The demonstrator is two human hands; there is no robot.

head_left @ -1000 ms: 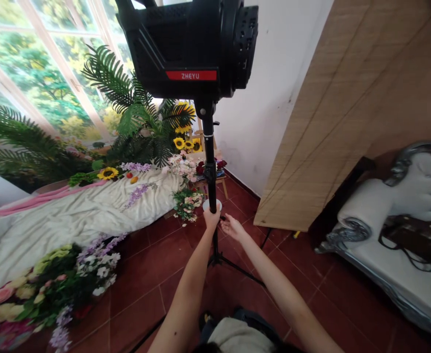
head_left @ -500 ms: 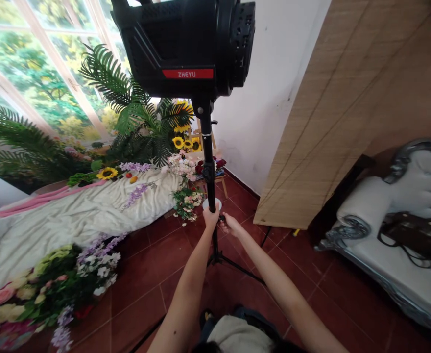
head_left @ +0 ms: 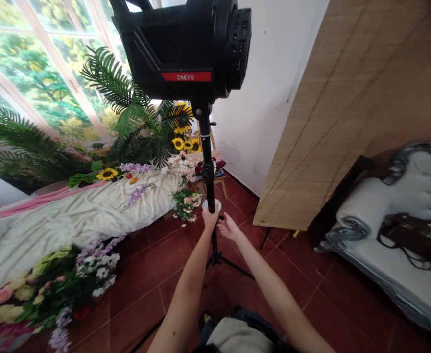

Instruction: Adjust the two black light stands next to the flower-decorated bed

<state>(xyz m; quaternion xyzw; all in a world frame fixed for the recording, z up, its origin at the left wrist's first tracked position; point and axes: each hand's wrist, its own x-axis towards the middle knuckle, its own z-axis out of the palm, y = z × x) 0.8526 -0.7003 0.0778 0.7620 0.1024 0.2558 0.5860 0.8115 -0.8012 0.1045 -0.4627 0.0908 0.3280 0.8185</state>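
A black studio light [head_left: 175, 49] with a red ZHEYU label sits on top of a black light stand [head_left: 208, 184]. My left hand [head_left: 210, 218] is wrapped round the stand's pole, below its upper collar. Just to the right, my right hand [head_left: 228, 227] has its fingers closed on a small dark tightening knob [head_left: 221, 217] at the pole's side. The stand's legs [head_left: 233, 264] spread over the floor under my hands. Part of the knob is hidden by my fingers.
To the left, a cream cloth [head_left: 134, 201] carries flowers and fruit, with a large bouquet [head_left: 64, 279] in front. Palm leaves [head_left: 108, 83] rise by the window. At the right lean a bamboo blind [head_left: 303, 127] and a white tufted sofa [head_left: 370, 196] holding a brown bag [head_left: 417, 235].
My right hand's fingers have turned slightly at the knob. The light has shifted a little to the left and down in view, while my left hand keeps its hold on the pole.
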